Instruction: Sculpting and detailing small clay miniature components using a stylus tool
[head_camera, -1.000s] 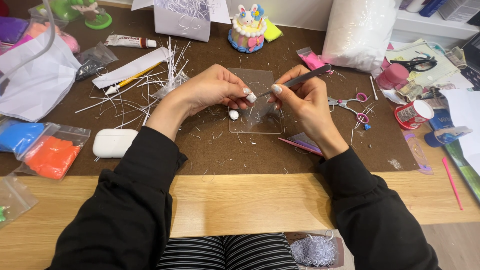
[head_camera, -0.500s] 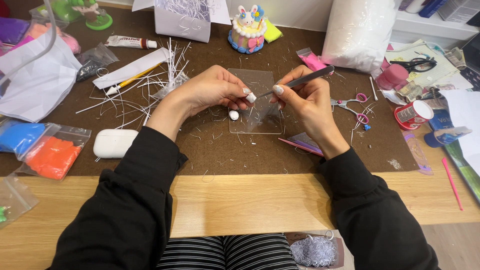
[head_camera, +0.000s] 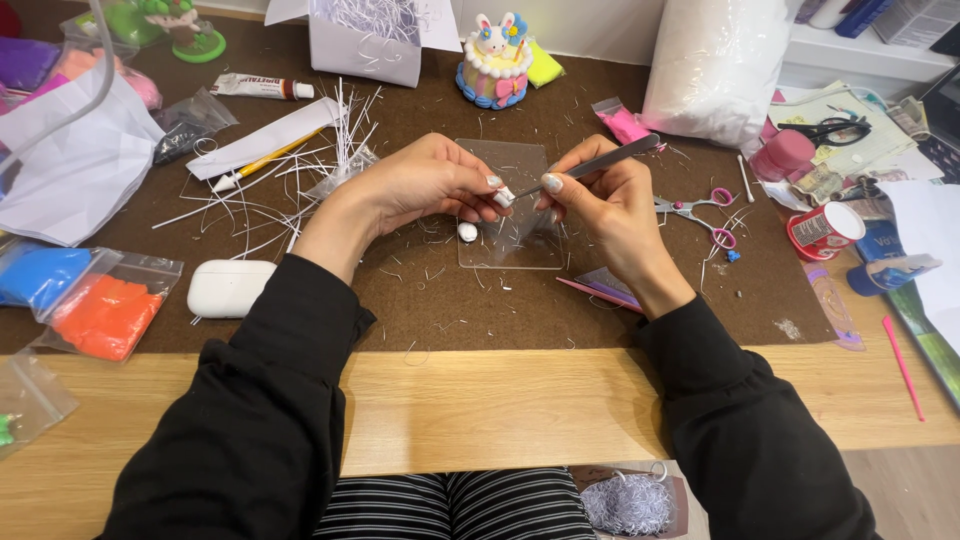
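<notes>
Over the brown mat at the middle of the worktop, two hands work a small white clay piece with a thin tool.

At far left lie bags of blue clay and orange clay, then a white earbud case. The left hand has its grip pinched together on the white clay piece, held above a clear plastic sheet where a white ball rests. The right hand has its grip clamped on a grey modelling tool, whose tip touches the piece. Pink-handled scissors lie further right.
</notes>
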